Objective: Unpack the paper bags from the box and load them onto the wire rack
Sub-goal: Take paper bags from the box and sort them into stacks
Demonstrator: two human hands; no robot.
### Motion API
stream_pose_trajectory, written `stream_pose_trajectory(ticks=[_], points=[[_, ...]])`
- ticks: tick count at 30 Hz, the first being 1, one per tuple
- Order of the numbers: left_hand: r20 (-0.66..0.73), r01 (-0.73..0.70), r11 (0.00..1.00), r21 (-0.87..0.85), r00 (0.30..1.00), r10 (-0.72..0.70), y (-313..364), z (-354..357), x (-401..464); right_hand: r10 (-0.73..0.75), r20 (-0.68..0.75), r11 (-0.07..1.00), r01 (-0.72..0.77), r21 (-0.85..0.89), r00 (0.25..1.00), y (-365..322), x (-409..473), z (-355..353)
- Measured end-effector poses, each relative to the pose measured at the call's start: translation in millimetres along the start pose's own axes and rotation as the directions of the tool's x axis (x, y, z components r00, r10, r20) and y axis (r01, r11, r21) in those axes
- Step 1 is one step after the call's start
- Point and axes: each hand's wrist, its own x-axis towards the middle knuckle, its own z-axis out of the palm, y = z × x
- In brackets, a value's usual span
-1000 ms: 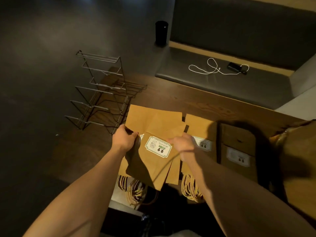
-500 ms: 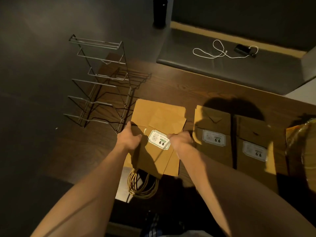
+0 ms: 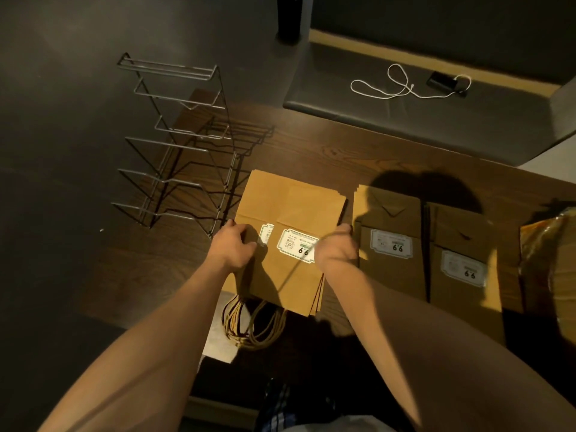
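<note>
Wooden table [image 3: 358,151]: far edge meets a dark bench seat [image 3: 420,120]; near edge hidden under my forearms. Box [image 3: 551,260]: only a taped corner shows at the right edge, the rest cut off; contents cannot be seen. Wire rack [image 3: 174,141]: stands at the table's left end, tiers hold nothing. Paper bags in three flat stacks on the table: the stack I hold [image 3: 290,238], a middle stack [image 3: 389,241] and a right stack [image 3: 464,263], both in shadow, labels hard to read. My left hand [image 3: 232,244] grips the held stack's left edge, fingers curled under it. My right hand [image 3: 336,249] grips its right edge, blurred. Twine handles [image 3: 252,322] hang off the near table edge. White cable [image 3: 402,85] lies on the bench, touching a small dark device [image 3: 444,82] I cannot identify.
</note>
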Motion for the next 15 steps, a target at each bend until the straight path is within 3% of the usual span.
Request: stream_pose_trajectory(ticks=[3, 5, 7, 10, 13, 15], points=[[-0.119, -0.042, 0.999, -0.006, 0.992, 0.041, 21, -1, -1, -0.133, 0.090, 0.918, 0.089, 0.387, 0.987, -10, -2, -7], [-0.055, -0.047, 0.974, -0.223, 0.998, 0.035, 45, -1, -4, -0.171, 0.116, 0.787, 0.065, 0.613, 0.978, -14, -2, -31], [0.072, -0.037, 0.877, -0.478, 0.994, 0.081, 70, 1, -7, -0.136, 0.126, 0.690, 0.003, 0.724, 0.983, -8, 2, -62], [0.147, 0.005, 0.761, -0.649, 0.982, 0.119, 100, 12, -8, -0.117, 0.056, 0.728, 0.047, 0.684, 0.991, 10, 16, -99], [0.161, -0.025, 0.802, -0.597, 0.976, 0.150, 130, 39, -5, -0.034, -0.062, 0.834, 0.063, 0.549, 0.997, 29, 27, -121], [0.149, -0.010, 0.831, -0.557, 0.982, 0.112, 147, 59, -2, -0.033, -0.055, 0.894, 0.054, 0.445, 0.998, 44, 33, -132]])
